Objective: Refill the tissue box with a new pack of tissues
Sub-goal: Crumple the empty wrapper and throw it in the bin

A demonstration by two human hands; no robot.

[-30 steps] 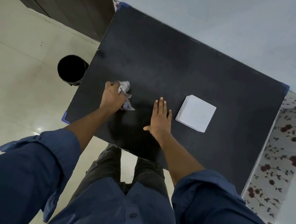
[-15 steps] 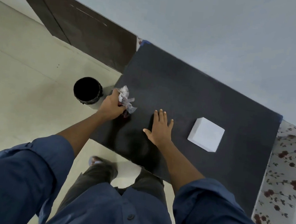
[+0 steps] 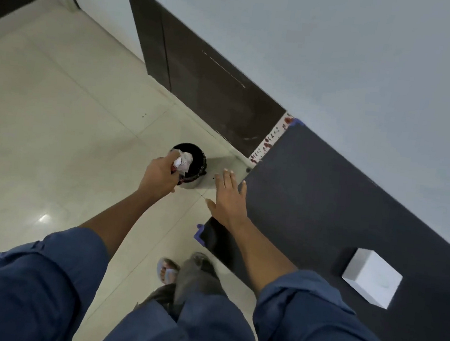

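Observation:
A white cube-shaped tissue box (image 3: 371, 277) sits on the black table (image 3: 326, 197) at the right. My left hand (image 3: 160, 176) is shut on a crumpled clear plastic wrapper (image 3: 183, 161) and holds it over the mouth of a black bin (image 3: 193, 167) on the floor. With its fingers spread and nothing in it, my right hand (image 3: 228, 195) hovers beyond the table's left edge. What is inside the tissue box is hidden.
The bin stands on pale floor tiles just left of the table's corner. A dark brown door or panel (image 3: 207, 85) lines the grey wall behind it. My sandalled foot (image 3: 167, 271) is on the floor below the table's near-left corner.
My left hand carried the wrapper off the table leftward to above the bin. My right hand lifted from the tabletop and moved left past the edge. The view swung left.

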